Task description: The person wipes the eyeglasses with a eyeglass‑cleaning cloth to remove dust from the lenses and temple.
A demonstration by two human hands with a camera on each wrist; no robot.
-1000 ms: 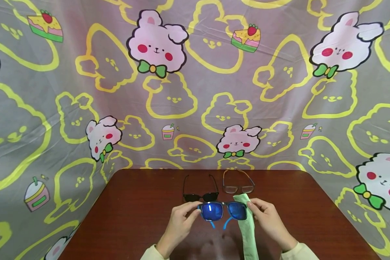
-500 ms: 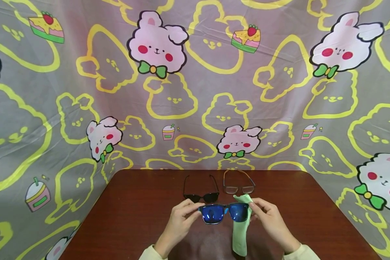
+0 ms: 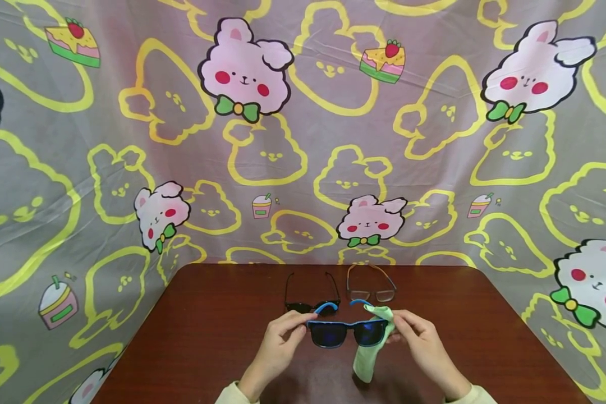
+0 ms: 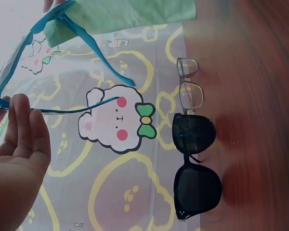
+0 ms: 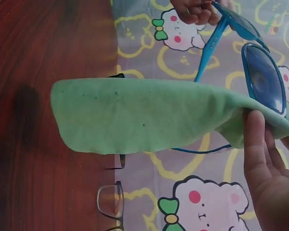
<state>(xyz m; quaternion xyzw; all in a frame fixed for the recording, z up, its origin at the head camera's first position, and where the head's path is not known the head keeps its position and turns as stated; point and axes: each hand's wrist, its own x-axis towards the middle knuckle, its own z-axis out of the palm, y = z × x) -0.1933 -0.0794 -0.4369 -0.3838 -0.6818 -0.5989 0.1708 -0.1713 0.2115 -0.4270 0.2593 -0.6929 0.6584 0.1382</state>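
Observation:
Blue-framed sunglasses (image 3: 328, 335) with dark blue lenses are held up above the table, their blue temples unfolded toward the back. My left hand (image 3: 280, 343) pinches their left end, by the hinge. At the other end my right hand (image 3: 425, 343) grips the frame through a light green cloth (image 3: 366, 362). Below that hand the cloth hangs down; in the right wrist view its loose length (image 5: 135, 115) covers part of the sunglasses. The right wrist view shows the thumb (image 5: 255, 139) pressing the cloth at the lens edge.
Black sunglasses (image 4: 197, 190) lie unfolded on the brown table (image 3: 207, 325), behind the held pair. To their right lie clear-lensed eyeglasses (image 3: 385, 295), temples pointing back. A grey curtain (image 3: 303, 224) with cartoon rabbits encloses the table's back and sides.
The held sunglasses have tipped over, so the temples that showed below the lenses now show above them, toward the back. The cloth's hanging end has swung left. Both hands keep their places.

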